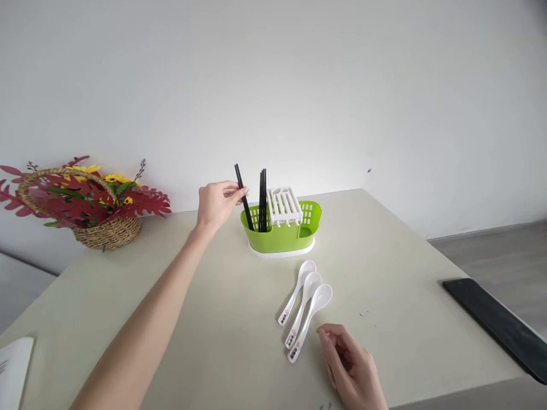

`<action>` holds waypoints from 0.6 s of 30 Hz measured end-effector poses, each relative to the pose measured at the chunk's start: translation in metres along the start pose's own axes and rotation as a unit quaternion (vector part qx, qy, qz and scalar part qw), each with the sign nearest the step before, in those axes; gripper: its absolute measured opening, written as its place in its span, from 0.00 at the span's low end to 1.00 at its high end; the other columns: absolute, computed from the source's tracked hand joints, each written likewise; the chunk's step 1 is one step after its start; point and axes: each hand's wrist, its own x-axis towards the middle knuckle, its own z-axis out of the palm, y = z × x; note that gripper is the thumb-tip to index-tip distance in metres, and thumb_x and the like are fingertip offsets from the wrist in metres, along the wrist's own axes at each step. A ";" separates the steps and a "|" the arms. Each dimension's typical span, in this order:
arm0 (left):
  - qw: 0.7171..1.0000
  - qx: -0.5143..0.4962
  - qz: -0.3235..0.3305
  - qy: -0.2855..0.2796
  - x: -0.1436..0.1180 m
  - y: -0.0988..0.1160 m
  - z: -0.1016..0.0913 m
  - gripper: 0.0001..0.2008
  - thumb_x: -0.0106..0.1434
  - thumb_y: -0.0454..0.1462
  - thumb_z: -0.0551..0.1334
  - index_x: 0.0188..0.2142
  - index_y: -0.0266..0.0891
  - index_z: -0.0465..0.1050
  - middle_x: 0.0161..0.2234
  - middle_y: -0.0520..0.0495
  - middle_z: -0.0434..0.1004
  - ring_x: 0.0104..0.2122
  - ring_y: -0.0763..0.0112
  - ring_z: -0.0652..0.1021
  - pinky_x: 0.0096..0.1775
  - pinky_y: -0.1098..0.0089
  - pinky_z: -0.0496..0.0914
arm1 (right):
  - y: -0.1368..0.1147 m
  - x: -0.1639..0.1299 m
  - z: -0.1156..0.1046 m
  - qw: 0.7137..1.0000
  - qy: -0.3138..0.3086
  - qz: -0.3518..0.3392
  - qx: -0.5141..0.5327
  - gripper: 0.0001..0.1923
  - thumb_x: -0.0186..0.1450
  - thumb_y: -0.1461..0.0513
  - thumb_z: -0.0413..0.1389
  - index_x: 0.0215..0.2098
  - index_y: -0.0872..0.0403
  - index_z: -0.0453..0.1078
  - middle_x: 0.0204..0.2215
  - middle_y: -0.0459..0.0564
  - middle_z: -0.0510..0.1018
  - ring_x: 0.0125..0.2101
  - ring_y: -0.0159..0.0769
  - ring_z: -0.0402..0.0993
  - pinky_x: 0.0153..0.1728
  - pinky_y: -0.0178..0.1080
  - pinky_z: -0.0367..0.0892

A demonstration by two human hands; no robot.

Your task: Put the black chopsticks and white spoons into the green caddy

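Note:
My left hand (220, 200) is closed on a pair of black chopsticks (245, 205), gripped near the middle. Their lower ends are inside the left part of a green utensil basket (280, 240). More black chopsticks (262, 199) stand upright in the basket beside the held pair. A white slotted rack (284, 206) with small hooks sits across the basket's middle. Three white spoons (305, 310) lie side by side in front of the basket, bowls pointing away from me. To the right of their handles rests my right hand (348, 364), fingers curled with nothing seen in them.
A wicker basket (109, 233) of red and yellow artificial flowers stands at the back left by the wall. On the right edge of the table (384, 256) lies a black phone-like slab (498, 322). A white object (17, 364) is partly visible at the lower left.

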 end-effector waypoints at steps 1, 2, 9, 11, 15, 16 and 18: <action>1.000 0.010 0.001 -0.004 0.003 -0.005 0.004 0.25 0.54 0.55 0.76 0.36 0.35 0.84 0.35 0.41 0.87 0.33 0.58 0.87 0.41 0.60 0.85 | 0.000 0.000 0.000 1.000 -0.001 0.000 0.000 0.23 0.71 0.41 0.55 0.35 0.51 0.73 0.20 0.39 0.55 0.21 0.30 0.52 0.22 0.34 0.51; 1.000 0.019 0.003 -0.006 0.006 -0.009 0.007 0.24 0.54 0.55 0.76 0.36 0.36 0.84 0.35 0.41 0.87 0.33 0.58 0.86 0.40 0.60 0.85 | 0.000 0.001 0.000 1.000 -0.001 0.000 0.000 0.24 0.71 0.41 0.55 0.35 0.52 0.73 0.20 0.39 0.55 0.21 0.30 0.52 0.22 0.34 0.51; 0.999 0.026 -0.029 -0.027 0.015 -0.022 0.020 0.24 0.52 0.55 0.77 0.34 0.36 0.83 0.34 0.40 0.87 0.30 0.58 0.86 0.38 0.60 0.84 | -0.001 0.002 0.003 1.000 0.008 -0.017 -0.009 0.24 0.71 0.42 0.54 0.33 0.52 0.73 0.21 0.40 0.54 0.22 0.30 0.50 0.21 0.33 0.53; 0.999 0.023 -0.036 -0.032 0.016 -0.024 0.023 0.24 0.51 0.55 0.77 0.34 0.36 0.83 0.34 0.39 0.87 0.30 0.58 0.86 0.37 0.60 0.84 | 0.000 0.002 0.004 1.000 0.008 -0.018 -0.016 0.24 0.72 0.42 0.54 0.33 0.52 0.74 0.22 0.40 0.54 0.23 0.30 0.50 0.22 0.33 0.53; 0.998 0.022 -0.041 -0.043 0.020 -0.028 0.029 0.23 0.52 0.54 0.77 0.34 0.37 0.84 0.34 0.40 0.87 0.30 0.57 0.86 0.37 0.59 0.83 | 0.002 0.002 0.005 0.999 0.014 -0.018 -0.029 0.25 0.71 0.41 0.53 0.32 0.51 0.74 0.21 0.40 0.55 0.22 0.31 0.50 0.21 0.33 0.53; 0.998 0.028 -0.035 -0.045 0.021 -0.030 0.031 0.23 0.53 0.54 0.77 0.34 0.37 0.84 0.35 0.40 0.87 0.31 0.57 0.86 0.38 0.59 0.83 | 0.002 0.002 0.005 0.999 0.016 -0.018 -0.031 0.25 0.71 0.40 0.53 0.32 0.51 0.74 0.21 0.40 0.55 0.21 0.30 0.50 0.20 0.33 0.53; 0.997 0.057 -0.020 -0.041 0.022 -0.032 0.034 0.21 0.55 0.53 0.76 0.35 0.38 0.84 0.35 0.41 0.87 0.34 0.56 0.86 0.40 0.59 0.82 | 0.002 0.003 0.005 0.999 0.019 -0.017 -0.036 0.26 0.71 0.40 0.54 0.31 0.51 0.74 0.21 0.40 0.55 0.21 0.30 0.50 0.20 0.33 0.54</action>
